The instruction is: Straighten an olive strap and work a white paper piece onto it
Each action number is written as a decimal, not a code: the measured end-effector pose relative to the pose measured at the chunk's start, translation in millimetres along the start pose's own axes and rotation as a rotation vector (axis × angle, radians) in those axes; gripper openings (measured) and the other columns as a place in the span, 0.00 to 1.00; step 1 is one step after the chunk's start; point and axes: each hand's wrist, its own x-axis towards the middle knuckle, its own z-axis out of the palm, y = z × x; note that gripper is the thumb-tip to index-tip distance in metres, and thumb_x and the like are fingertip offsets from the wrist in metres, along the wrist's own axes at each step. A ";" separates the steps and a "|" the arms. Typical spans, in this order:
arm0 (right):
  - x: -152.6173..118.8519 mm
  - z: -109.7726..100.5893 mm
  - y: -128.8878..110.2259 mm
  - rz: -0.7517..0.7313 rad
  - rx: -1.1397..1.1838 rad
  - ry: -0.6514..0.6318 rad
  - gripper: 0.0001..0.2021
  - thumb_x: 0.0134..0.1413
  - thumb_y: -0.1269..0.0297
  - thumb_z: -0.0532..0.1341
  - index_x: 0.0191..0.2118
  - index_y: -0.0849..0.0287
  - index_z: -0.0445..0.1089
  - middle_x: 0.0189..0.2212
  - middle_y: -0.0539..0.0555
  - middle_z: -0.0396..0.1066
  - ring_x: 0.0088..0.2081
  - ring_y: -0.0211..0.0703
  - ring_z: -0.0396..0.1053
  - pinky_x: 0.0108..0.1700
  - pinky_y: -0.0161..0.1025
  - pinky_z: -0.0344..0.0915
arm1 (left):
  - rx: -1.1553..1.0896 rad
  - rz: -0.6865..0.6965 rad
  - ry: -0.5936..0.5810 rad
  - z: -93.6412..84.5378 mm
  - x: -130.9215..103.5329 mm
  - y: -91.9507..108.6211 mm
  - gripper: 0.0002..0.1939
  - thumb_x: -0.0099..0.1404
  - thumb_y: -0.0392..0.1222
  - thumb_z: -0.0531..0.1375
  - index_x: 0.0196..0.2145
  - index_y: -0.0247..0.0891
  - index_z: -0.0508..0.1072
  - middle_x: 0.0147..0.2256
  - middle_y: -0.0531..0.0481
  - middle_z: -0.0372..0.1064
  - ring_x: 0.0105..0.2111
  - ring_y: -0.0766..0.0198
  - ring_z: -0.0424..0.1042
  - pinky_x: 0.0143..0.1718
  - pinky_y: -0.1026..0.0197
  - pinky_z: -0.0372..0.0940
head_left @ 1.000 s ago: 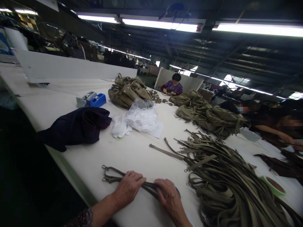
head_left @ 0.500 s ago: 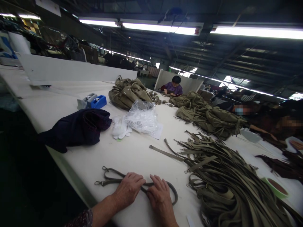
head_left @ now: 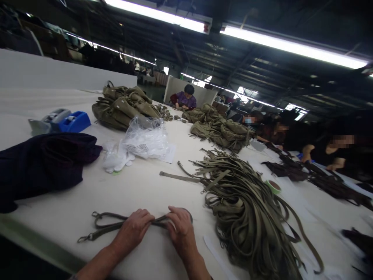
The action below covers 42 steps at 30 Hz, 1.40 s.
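An olive-green strap [head_left: 105, 231] lies doubled on the white table, its two metal clips [head_left: 84, 238] pointing left. My left hand [head_left: 134, 228] is closed around the strap near its middle, fingertips pinching it. Just right of it, my right hand [head_left: 181, 230] grips the strap's looped end, which shows partly behind the fingers. Between my hands a short length of strap is visible with its two runs close together. Right of my right hand lies a large heap of similar olive straps [head_left: 247, 210], several with metal clips.
Olive bags [head_left: 125, 107] and more olive bags [head_left: 221, 130] are piled farther back. At left are dark cloth [head_left: 49, 163], a blue tape dispenser [head_left: 74, 122] and clear plastic bags [head_left: 147, 138]. A tape roll [head_left: 273, 187] lies beyond the straps. Other people sit around the table.
The view has swung right, so things appear shifted left. My hands have drawn the strap's two runs closer together between them, and the looped end looks smaller.
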 end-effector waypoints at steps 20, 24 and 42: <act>-33.8 44.0 -0.6 0.290 0.130 0.072 0.19 0.56 0.79 0.56 0.48 0.53 0.74 0.43 0.55 0.77 0.45 0.47 0.76 0.49 0.43 0.74 | -0.079 0.222 -0.146 24.5 -12.1 44.6 0.16 0.69 0.29 0.51 0.50 0.44 0.68 0.44 0.48 0.72 0.45 0.55 0.71 0.49 0.51 0.71; -39.0 47.3 6.3 0.195 0.057 0.078 0.21 0.55 0.81 0.55 0.49 0.53 0.72 0.43 0.54 0.77 0.45 0.47 0.75 0.47 0.43 0.75 | 0.099 0.307 -0.095 1.3 -25.9 20.3 0.23 0.67 0.27 0.52 0.55 0.46 0.65 0.45 0.49 0.74 0.45 0.55 0.72 0.53 0.46 0.70; -7.4 35.4 -6.6 0.094 -0.086 -0.053 0.16 0.54 0.80 0.57 0.42 0.52 0.74 0.32 0.49 0.77 0.35 0.44 0.73 0.36 0.36 0.65 | 0.320 0.408 0.034 -34.2 -24.2 -17.2 0.14 0.70 0.31 0.52 0.44 0.46 0.73 0.57 0.47 0.69 0.52 0.56 0.71 0.50 0.52 0.70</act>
